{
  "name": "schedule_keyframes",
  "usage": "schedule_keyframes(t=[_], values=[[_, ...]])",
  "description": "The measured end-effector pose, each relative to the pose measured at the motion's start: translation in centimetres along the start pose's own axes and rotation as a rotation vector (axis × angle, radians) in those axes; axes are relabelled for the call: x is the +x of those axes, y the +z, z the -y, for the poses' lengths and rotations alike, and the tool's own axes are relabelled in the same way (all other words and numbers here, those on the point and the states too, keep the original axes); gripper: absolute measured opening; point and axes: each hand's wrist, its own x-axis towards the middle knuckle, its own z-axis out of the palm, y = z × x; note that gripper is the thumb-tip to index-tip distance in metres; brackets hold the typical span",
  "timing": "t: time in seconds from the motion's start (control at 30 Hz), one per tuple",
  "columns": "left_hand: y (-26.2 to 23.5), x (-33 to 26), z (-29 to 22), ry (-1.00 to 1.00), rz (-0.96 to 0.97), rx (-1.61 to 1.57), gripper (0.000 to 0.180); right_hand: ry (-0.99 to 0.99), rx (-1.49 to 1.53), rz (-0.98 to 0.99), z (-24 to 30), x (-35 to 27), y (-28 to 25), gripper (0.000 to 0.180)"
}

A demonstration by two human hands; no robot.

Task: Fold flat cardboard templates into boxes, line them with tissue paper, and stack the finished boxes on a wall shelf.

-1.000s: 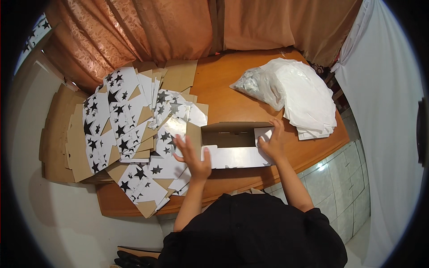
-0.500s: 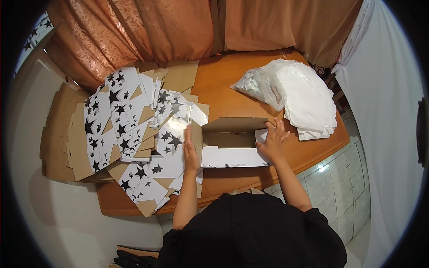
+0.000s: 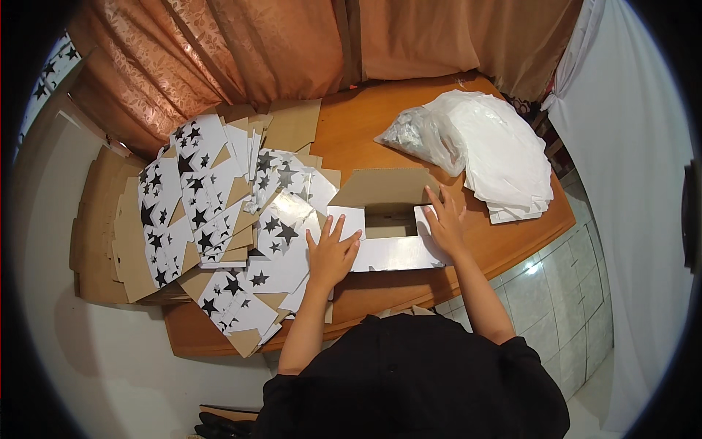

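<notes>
Just right of the cardboard pile [image 3: 168, 241], on the desk [image 3: 358, 132], sits a box [image 3: 398, 254] with white outer faces, brown inside, its brown far flap [image 3: 386, 186] upraised. The hands are apart, fingers spread, left hand [image 3: 333, 252] and right hand [image 3: 447, 228] each on a white end flap. Black stars mark the pile; dark marks along the box's near edge are too small to make out.

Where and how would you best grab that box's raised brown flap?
Probably pinch the raised brown flap midway along its far edge, from above: it stands open behind the box, its middle free, with the right hand by its right end.
</notes>
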Motion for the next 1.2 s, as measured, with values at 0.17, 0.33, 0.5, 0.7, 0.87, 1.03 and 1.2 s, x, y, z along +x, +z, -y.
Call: schedule_keyframes(t=[0.17,0.33,0.5,0.7,0.87,1.03,1.2], values=[[1.2,-0.1,0.3,0.056,-0.133,0.146,0.028,-0.027,0.068,-0.019,-0.3,-0.1,0.1,0.043],[1.7,-0.2,1.2,0.055,-0.171,-0.163,0.041,0.036,0.419,-0.079,-3.4,0.4,0.9,0.035],[3.0,-0.1,2.5,0.020,-0.350,-0.406,0.065,0.055,0.347,0.161,-2.3,0.4,0.0,0.050],[1.0,1.0,-0.4,-0.300,-0.177,-0.103,0.091,-0.012,-0.142,0.078,1.2,-0.1,-1.2,0.081],[0.3,1.6,-1.1,-0.462,-0.046,-0.099,0.097,-0.029,-0.179,0.120,1.5,-0.3,-0.5,0.077],[2.0,1.5,0.8,-0.374,-0.176,-0.257,0.081,-0.102,-0.029,0.039,-0.3,0.2,-0.8,0.068],[3.9,1.4,5.9,-0.511,-0.140,-0.907,0.061,0.443,0.881,-0.223,-7.0,1.0,-0.7,0.053]])
